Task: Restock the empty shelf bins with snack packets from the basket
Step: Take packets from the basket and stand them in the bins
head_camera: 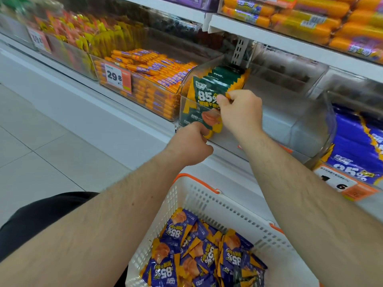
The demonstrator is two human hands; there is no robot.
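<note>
A row of green packets (215, 88) stands upright in a clear bin (275, 112) on the shelf (128, 123), packed against the bin's left end. The right hand (241, 109) holds the front packet at its upper right edge; its grip is pinched on that packet, fingers curled over the top. The left hand (190, 143) is at the bin's lower front edge, fingers curled toward the bottom of the same packet; whether this grip actually closes on the packet cannot be told. The rest of the bin to the right of the row shows no packets.

Below the hands, a white basket (223, 206) with orange trim holds a loose pile of purple packets (199, 253). Left of the clear bin, a bin of orange sausages (153, 79) carries a price tag (117, 77) reading 29.8. To the right, a bin holds large purple bags (356, 146). The upper shelf carries orange sausage packs (323, 19).
</note>
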